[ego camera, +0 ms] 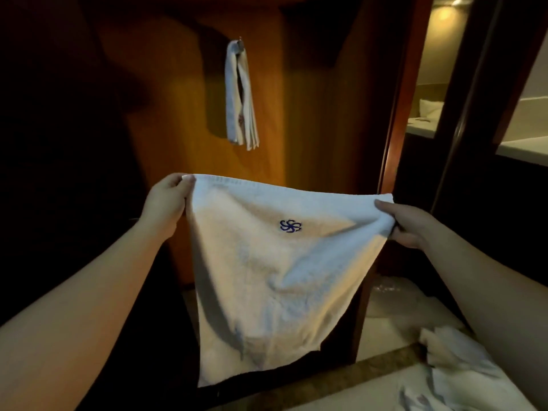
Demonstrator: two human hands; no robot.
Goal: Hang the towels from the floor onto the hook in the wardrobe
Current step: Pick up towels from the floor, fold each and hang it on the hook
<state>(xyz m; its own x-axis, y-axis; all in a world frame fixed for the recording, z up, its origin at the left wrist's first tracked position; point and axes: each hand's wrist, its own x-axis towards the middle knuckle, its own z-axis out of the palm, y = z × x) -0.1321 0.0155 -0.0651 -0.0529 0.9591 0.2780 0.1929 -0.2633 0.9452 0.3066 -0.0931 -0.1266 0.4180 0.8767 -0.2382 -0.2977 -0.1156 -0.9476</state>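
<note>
In front of the wardrobe back panel (311, 99), white logo towel (267, 277) stretched wide, left hand (166, 203) grip pinching one top corner, right hand (406, 226) grip pinching the other, folded towels (240, 96) on the hook (240, 43)

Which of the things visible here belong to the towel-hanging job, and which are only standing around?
Belong to the job:
- held towel, pinched at its top corners by left hand and right hand
- hook in the wardrobe
- hung towel on the hook
- towels on the floor

Just there:
- bed in the room to the right
- ceiling lamp
</note>
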